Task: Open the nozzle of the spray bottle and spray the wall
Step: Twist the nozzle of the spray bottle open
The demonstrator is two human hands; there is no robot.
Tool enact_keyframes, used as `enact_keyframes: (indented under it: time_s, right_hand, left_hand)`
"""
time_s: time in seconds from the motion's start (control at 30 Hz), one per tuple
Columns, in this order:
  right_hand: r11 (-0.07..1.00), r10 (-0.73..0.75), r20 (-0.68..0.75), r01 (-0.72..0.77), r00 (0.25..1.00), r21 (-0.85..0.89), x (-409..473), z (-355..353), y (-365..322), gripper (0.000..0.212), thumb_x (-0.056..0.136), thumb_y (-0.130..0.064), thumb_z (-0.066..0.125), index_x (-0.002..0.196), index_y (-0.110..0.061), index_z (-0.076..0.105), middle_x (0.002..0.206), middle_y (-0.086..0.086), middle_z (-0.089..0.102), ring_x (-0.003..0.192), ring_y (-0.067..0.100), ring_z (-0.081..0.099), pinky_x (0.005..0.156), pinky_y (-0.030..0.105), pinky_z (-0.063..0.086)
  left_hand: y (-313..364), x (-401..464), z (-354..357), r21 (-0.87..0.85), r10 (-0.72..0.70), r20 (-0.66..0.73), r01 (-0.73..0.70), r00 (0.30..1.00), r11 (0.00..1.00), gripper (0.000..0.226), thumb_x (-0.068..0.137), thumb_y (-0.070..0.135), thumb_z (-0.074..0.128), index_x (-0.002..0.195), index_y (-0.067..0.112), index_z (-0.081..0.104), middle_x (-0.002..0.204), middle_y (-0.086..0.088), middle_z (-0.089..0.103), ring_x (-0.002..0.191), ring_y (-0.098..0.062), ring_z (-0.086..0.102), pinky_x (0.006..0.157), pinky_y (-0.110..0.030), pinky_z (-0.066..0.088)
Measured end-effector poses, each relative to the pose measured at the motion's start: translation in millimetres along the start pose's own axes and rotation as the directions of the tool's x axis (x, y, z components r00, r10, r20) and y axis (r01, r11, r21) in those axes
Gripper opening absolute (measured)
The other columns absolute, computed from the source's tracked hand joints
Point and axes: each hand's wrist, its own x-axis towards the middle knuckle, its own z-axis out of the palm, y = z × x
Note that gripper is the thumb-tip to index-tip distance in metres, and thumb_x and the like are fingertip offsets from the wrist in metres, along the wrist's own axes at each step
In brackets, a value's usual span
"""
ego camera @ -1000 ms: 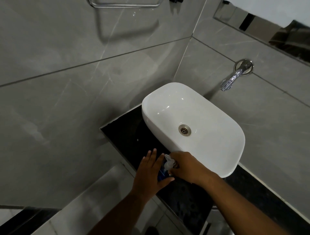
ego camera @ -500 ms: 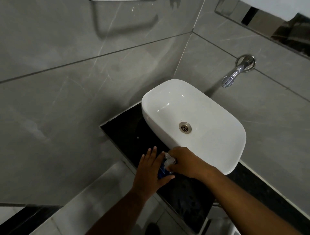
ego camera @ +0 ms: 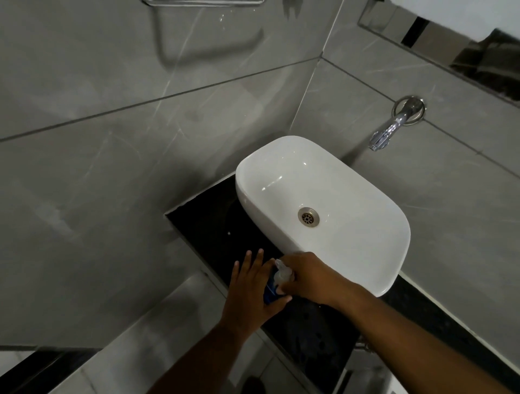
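Observation:
A small spray bottle (ego camera: 273,284) with a blue body and a pale translucent spray head stands on the black counter (ego camera: 208,216), just in front of the white basin. My left hand (ego camera: 251,289) wraps the blue body from the left, thumb under it and fingers stretched forward. My right hand (ego camera: 306,277) closes over the spray head from the right. Most of the bottle is hidden between the two hands. The grey tiled wall (ego camera: 112,174) rises to the left and behind the counter.
A white oval basin (ego camera: 351,225) with a metal drain sits on the counter. A chrome tap (ego camera: 394,123) sticks out of the wall behind it. A mirror edge shows at the top right, a metal towel rail (ego camera: 202,2) at the top.
Both hands stay on the bottle in about the same place. The view has shifted slightly; the grip looks the same.

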Motion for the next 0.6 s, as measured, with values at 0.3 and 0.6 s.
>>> enact_keyframes:
  time_s: [0.3, 0.6]
  right_hand:
    - [0.996, -0.059, 0.001, 0.059, 0.998, -0.062, 9.0, 3.1, 6.1, 0.025, 0.081, -0.024, 0.069, 0.064, -0.016, 0.052, 0.064, -0.006, 0.053, 0.055, 0.006, 0.048, 0.050, 0.017, 0.036]
    - [0.991, 0.127, -0.226, -0.130, 0.966, 0.000, 11.4, 28.4, 5.2, 0.021, 0.074, -0.031, 0.069, 0.069, -0.014, 0.059, 0.063, -0.001, 0.061, 0.061, 0.018, 0.061, 0.057, 0.037, 0.051]
  left_hand:
    - [-1.7, 4.9, -5.6, -0.088, 0.076, 0.003, -0.076, 0.997, 0.993, 0.080, 0.081, 0.068, 0.056, 0.144, 0.026, 0.029, 0.157, -0.005, 0.026, 0.147, -0.022, 0.003, 0.118, -0.048, 0.010]
    - [-2.4, 4.0, -2.7, -0.112, 0.079, -0.024, -0.082, 0.997, 0.990, 0.077, 0.082, 0.070, 0.049, 0.143, 0.027, 0.032, 0.157, -0.001, 0.027, 0.148, -0.020, 0.002, 0.118, -0.044, 0.006]
